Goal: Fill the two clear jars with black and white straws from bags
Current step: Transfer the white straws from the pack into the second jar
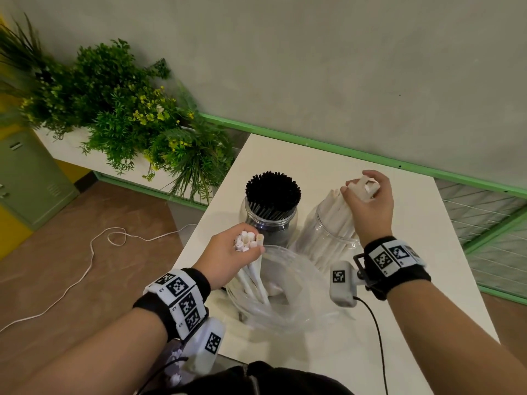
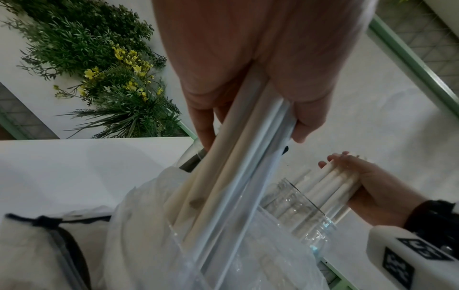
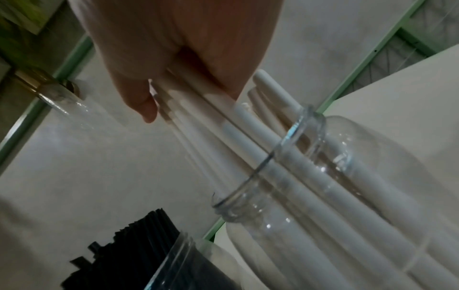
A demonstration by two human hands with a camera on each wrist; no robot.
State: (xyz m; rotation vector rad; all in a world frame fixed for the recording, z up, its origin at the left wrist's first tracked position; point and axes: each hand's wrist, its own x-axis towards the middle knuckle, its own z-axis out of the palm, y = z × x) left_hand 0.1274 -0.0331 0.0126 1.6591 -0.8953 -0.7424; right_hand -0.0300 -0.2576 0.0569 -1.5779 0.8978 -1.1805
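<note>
Two clear jars stand on the white table [image 1: 413, 280]. The left jar [image 1: 268, 220] is packed with black straws [image 1: 272, 191]. The right jar [image 1: 328, 238] holds white straws [image 3: 310, 176] leaning toward its mouth. My right hand [image 1: 368, 198] grips the tops of a bundle of white straws whose lower ends are in that jar. My left hand [image 1: 233, 255] grips another bundle of white straws [image 2: 231, 166] by the top ends, their lower ends still inside the clear plastic bag [image 1: 285, 297] in front of the jars.
A planter with green plants and yellow flowers [image 1: 128, 115] stands left of the table. A white cord [image 1: 85, 269] lies on the brown floor. A green rail [image 1: 370, 155] runs along the wall behind the table. A black cable [image 1: 376, 332] trails from my right wrist camera.
</note>
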